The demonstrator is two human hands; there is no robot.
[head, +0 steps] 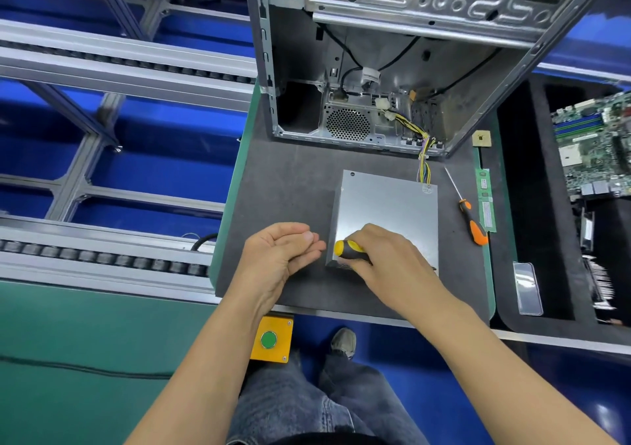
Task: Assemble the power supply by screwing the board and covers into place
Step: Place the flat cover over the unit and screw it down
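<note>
A silver metal power supply box [389, 212] lies on the dark grey mat [286, 185], with its yellow and black cable bundle [425, 161] running up into the open computer case [392, 69]. My right hand [389, 257] rests on the box's near end, wrapped around a yellow-and-black screwdriver [350, 249] whose handle end points left. My left hand [283, 250] hovers just left of the box, palm turned up, fingers curled and pinched together. Whether it holds a small screw is hidden.
An orange-handled screwdriver [469, 217] lies right of the box beside a green memory stick [486, 202]. A motherboard [594, 147] sits in a black foam tray at far right. A yellow button box [271, 339] hangs under the table edge. Roller conveyor rails [102, 253] run along the left.
</note>
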